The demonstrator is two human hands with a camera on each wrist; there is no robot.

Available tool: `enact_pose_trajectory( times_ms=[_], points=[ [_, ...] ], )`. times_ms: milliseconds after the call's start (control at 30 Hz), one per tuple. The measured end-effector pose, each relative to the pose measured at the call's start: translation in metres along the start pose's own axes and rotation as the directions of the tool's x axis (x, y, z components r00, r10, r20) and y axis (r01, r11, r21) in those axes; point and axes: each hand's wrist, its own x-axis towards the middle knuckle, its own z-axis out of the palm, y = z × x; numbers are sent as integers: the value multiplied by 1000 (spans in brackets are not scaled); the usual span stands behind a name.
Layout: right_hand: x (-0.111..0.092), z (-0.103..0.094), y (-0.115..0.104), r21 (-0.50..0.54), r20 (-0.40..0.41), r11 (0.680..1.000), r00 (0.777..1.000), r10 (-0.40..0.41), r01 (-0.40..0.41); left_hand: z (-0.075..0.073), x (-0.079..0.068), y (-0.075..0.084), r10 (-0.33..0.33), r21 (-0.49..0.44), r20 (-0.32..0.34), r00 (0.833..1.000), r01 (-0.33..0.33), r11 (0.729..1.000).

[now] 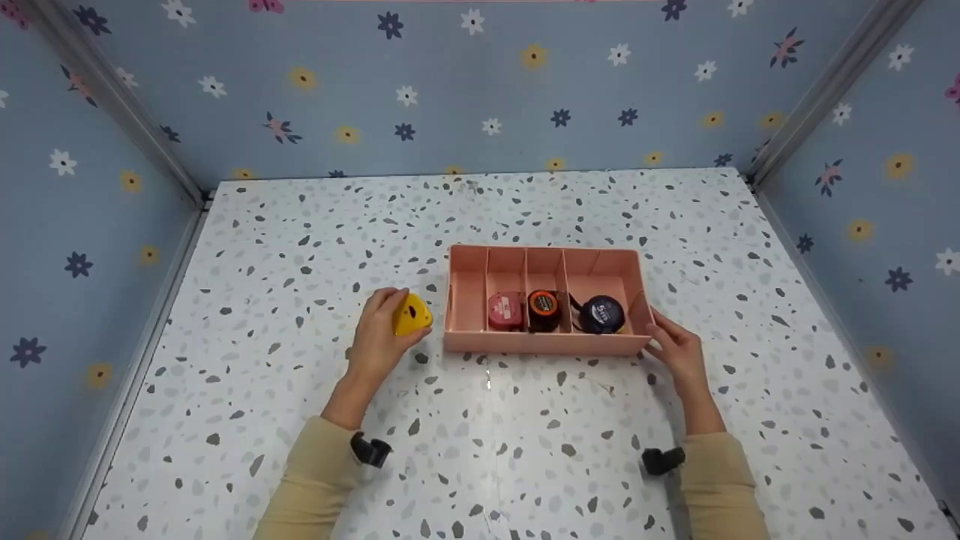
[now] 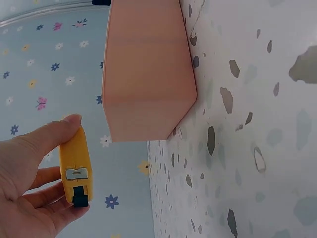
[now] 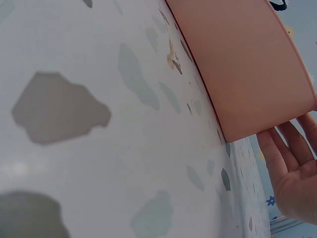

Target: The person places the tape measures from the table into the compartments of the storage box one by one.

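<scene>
A yellow tape measure [image 1: 412, 315] is pinched between the thumb and fingers of my left hand [image 1: 376, 334], just left of the pink divided box [image 1: 547, 343]. The left wrist view shows the narrow side of the yellow tape measure [image 2: 77, 166], with its metal hook and a dark tab. My right hand [image 1: 679, 349] touches the right end of the box, its fingers fairly straight near the front corner; the right wrist view has these fingertips against the box [image 3: 247, 69]. Inside sit a pink tape measure [image 1: 505, 310], an orange-and-black one [image 1: 544, 309] and a dark blue one [image 1: 602, 314].
The leftmost compartment [image 1: 468, 289] of the box holds nothing. The speckled white table [image 1: 525, 435] extends around the box. Flowered blue panels [image 1: 450, 82] stand at the back and both sides.
</scene>
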Motion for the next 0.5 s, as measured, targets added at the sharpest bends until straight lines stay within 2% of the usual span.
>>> enact_pose_trajectory(
  times_ms=[300,500],
  points=[
    [0,0,1,5,1,1000,1000,-3,3,8,9,10,-35,25,57,998,33,999],
    [2,-1,2,26,11,999,1000,-20,20,14,16,16,7,8,53,999,-8,1000]
  ],
)
